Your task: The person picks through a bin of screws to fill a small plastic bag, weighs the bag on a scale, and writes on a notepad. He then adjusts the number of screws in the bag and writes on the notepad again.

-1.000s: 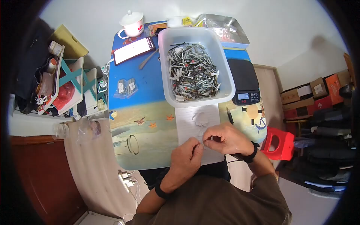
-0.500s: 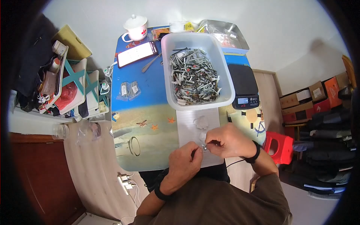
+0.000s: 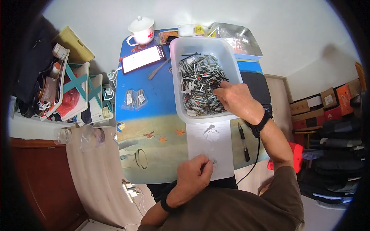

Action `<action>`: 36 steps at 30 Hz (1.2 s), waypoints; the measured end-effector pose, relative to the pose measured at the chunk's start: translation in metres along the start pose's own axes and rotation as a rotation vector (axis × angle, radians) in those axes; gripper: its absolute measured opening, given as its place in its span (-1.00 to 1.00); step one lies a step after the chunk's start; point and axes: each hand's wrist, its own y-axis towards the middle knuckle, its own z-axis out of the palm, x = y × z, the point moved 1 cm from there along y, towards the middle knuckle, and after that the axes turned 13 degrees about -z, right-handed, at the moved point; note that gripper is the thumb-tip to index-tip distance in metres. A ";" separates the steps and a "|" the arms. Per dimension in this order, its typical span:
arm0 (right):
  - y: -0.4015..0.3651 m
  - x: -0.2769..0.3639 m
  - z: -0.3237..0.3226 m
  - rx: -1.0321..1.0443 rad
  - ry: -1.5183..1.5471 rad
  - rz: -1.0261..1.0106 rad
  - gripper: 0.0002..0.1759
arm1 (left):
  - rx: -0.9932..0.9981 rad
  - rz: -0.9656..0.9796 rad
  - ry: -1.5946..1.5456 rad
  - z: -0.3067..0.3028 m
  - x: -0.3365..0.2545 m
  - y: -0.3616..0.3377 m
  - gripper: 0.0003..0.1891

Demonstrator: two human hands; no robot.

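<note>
metal pins (image 3: 198, 86) lie heaped in the tub (image 3: 210, 43), likely to keep them within reach of my narrowed right hand (image 3: 242, 103). my left hand (image 3: 192, 175) curls over the paper (image 3: 195, 144); i cannot tell what either holds.

Toward the left edge of the blue-and-tan table (image 3: 162, 161), two clear plastic bags (image 3: 141, 99); toward the far edge, one translucent rectangular tub (image 3: 174, 77).

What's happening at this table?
A person's right hand reaches into a white plastic tub filled with thin metal pieces. The left hand is loosely closed over the lower part of a lined sheet; whether it holds anything can't be made out. Two small bags of metal pieces lie left of the tub.
</note>
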 end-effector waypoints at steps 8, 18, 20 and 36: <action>0.001 -0.005 0.004 0.048 0.001 0.029 -0.89 | -0.017 0.075 0.063 -0.007 -0.002 0.001 -0.83; -0.009 0.005 -0.018 -0.168 0.316 -0.027 -0.87 | -0.042 0.028 0.067 -0.005 0.001 -0.001 -0.83; -0.015 0.006 -0.018 -0.294 0.413 0.065 -0.87 | -0.041 0.017 0.029 -0.003 0.004 0.000 -0.82; -0.094 0.102 -0.037 -0.286 1.020 0.069 -0.83 | 0.023 -0.066 -0.077 0.010 0.011 -0.001 -0.76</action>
